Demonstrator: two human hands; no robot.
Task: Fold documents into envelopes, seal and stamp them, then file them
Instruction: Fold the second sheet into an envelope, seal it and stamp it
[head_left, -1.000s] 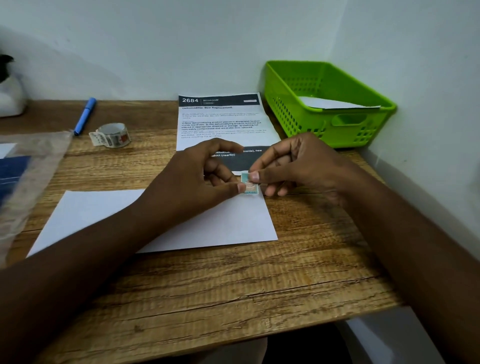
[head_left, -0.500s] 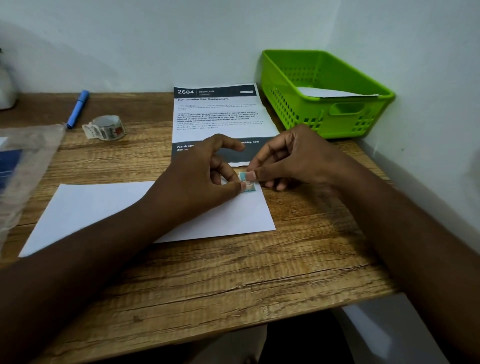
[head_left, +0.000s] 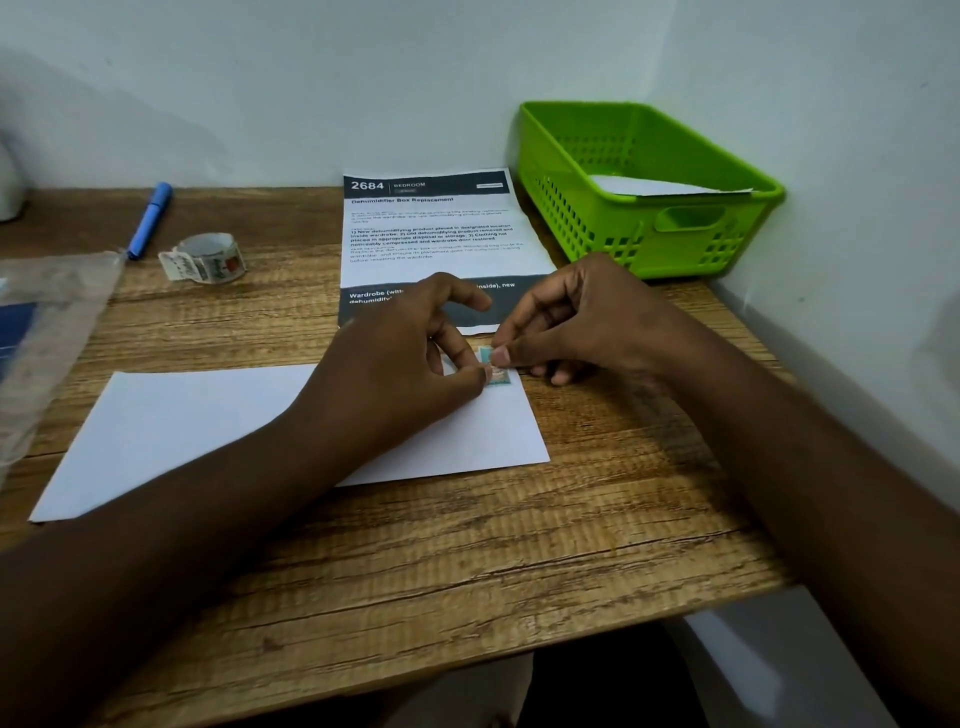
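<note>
I have both hands on the stamp at the far right corner of the white envelope. My left hand pinches its near-left edge between thumb and a fingertip, while my right hand holds its far edge with thumb and forefinger curled in. So each grip is pressed together on the stamp, not spread. I cannot tell whether the stamp is already stuck flat or partly lifted; my fingers cover much of it.

Risks as I judge them: the stamp sits very close to the envelope's corner, so a small slide away from my left grip could leave it overhanging the edge or landing on the wooden surface instead. If one grip lets go before the other presses down, the stamp may tilt or crease. If adhesive clings to a fingertip, it may lift off as I withdraw. The envelope is pinned only by my left forearm lying across it, so pressing at an angle could skew it.

Just beyond my grips lies the printed document, partly under my fingers; a careless drag could catch its near edge. The green basket, to the right of and beyond my right grip, already holds a white envelope-like sheet. A tape roll and blue pen lie well left of my left grip, out of the way.
</note>
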